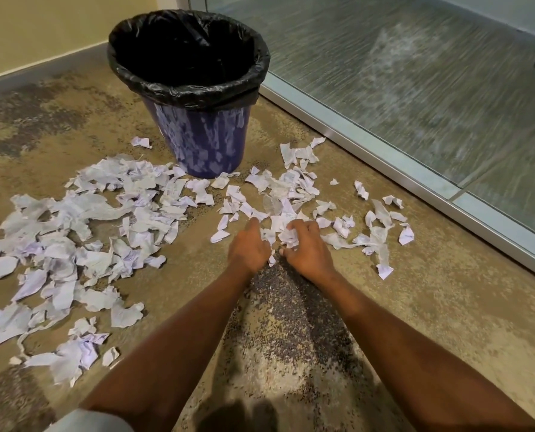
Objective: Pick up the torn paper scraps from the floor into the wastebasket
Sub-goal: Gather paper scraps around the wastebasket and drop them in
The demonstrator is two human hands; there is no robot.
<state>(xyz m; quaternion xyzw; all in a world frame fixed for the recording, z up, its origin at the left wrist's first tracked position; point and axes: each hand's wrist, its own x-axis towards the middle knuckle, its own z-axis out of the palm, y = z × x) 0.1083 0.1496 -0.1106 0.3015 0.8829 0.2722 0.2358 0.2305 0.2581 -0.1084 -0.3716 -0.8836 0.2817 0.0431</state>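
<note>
speckled floor [291, 322], both hands [278, 247] gathering scraps [278, 232], wastebasket [197, 135] nr glass wall [416, 73]

1. Both bare forearms are reaching forward and down, converging toward each other.
2. The left hand [250, 249] is lying knuckles up, its fingers pointing ahead and curling slightly, thumb side turned inward.
3. The right hand [305, 248] is cupping inward with bent fingers, seemingly pinching something, though its grip is partly hidden.
4. The two hands are sitting just beside each other, nearly touching.
</note>
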